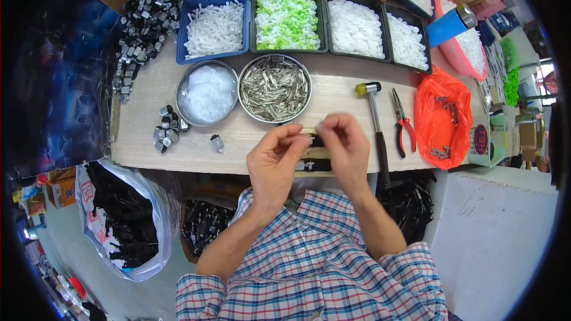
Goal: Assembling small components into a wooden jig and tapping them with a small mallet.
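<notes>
We're mid-assembly: left hand (273, 163) and right hand (345, 142) meet over the near edge of the surface (333, 92), fingers pinched on a small part, probably white plastic. Next needs seating it on the black pieces (315, 165) just below.

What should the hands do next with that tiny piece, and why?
Probably lower the small pale piece, pinched between the fingers of the left hand and right hand, onto the black parts on the wooden board just below, since both hands hover right above them.
</notes>
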